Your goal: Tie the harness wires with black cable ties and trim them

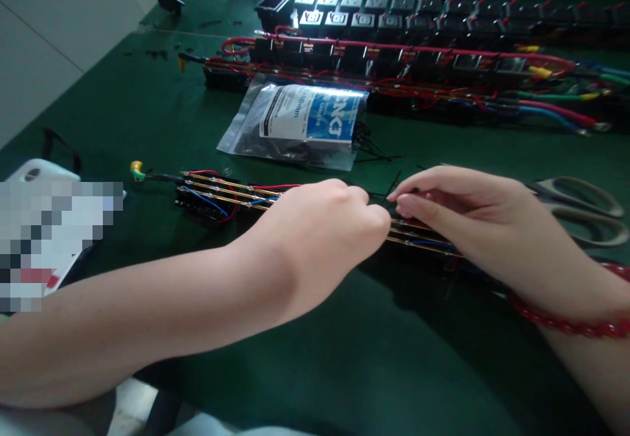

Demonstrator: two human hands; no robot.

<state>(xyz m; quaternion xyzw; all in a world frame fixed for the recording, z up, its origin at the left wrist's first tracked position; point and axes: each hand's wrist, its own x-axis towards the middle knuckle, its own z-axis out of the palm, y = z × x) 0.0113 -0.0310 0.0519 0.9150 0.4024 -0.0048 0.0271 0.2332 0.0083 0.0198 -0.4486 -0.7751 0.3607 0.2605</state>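
Observation:
A long black strip with brass rails and red and blue wires lies across the green table, partly hidden by both hands. My left hand is closed in a fist over the middle of the strip, and its fingertips are out of sight. Just to the right, my right hand pinches a thin black cable tie between thumb and fingers. The tie spans the small gap between the hands. Behind them lies a clear bag of black cable ties, with several ends sticking out on its right side.
Scissors rest beside my right wrist. Several wired strips and rows of socket modules fill the back of the table. A white item, partly blurred out, is at the left edge.

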